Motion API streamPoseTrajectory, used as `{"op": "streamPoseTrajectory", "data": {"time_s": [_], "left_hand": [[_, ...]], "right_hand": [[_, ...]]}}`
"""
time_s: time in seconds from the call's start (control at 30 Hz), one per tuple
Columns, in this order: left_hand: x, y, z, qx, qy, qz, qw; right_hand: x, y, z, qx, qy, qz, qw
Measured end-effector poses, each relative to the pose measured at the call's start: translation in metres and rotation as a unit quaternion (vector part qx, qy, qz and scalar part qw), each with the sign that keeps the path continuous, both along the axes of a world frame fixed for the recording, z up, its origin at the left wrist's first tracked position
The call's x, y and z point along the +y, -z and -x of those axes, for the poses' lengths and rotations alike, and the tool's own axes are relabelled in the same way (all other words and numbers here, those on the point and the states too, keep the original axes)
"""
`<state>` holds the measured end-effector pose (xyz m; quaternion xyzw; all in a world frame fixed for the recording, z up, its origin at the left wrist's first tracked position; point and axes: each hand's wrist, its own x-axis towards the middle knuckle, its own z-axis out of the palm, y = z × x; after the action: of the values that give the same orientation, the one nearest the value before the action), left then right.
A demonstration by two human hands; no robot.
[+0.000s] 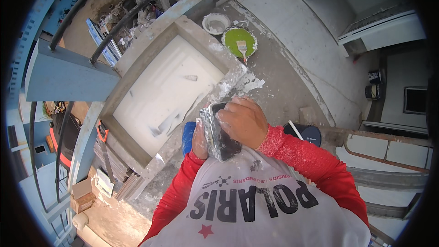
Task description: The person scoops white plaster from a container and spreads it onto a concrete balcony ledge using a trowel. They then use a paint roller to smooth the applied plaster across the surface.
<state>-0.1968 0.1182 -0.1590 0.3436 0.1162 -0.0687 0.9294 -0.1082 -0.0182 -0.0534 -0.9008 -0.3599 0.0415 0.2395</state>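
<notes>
Going left to right, places set against the concrete basin. Left of the basin we have a blue-grey ledge with dark rails. Below that, still left of the basin, we note a cardboard box and a handsaw, red-orange handle up, near the basin's lower left wall. The basin itself holds a milky white fill with a small grey piece in it.

Just right of the basin's lower edge we see something blue, mostly covered; we can't tell what. Next to it, the left hand grips the left edge of a dark slab, phone-like, in a clear, white-smeared case. The slab is right of the basin's lower part, in front of the shirt. The right hand bends over the slab's upper part, touching; we can't tell whether this grip clamps.

Beyond the basin's upper right wall: a white bowl, then a green-filled bucket with a paintbrush. Well right of the basin, two dark cans.
</notes>
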Motion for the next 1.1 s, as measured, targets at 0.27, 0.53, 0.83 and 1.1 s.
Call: {"op": "streamPoseTrajectory", "data": {"time_s": [0.27,0.53,0.83,1.1], "left_hand": [[0.007,0.008,0.006,0.010,-0.024,-0.185,0.982],[-0.003,-0.010,0.001,-0.031,-0.117,-0.058,0.991],[-0.001,-0.012,0.009,-0.078,-0.126,-0.150,0.977],[0.014,0.000,-0.014,-0.012,-0.202,-0.189,0.961]], "right_hand": [[-0.011,0.002,0.019,0.147,-0.050,-0.004,0.988],[-0.015,-0.001,0.007,0.132,0.048,-0.097,0.985],[-0.008,0.011,0.034,-0.014,-0.053,-0.093,0.994],[-0.058,0.008,0.004,0.505,0.252,-0.368,0.739]]}}
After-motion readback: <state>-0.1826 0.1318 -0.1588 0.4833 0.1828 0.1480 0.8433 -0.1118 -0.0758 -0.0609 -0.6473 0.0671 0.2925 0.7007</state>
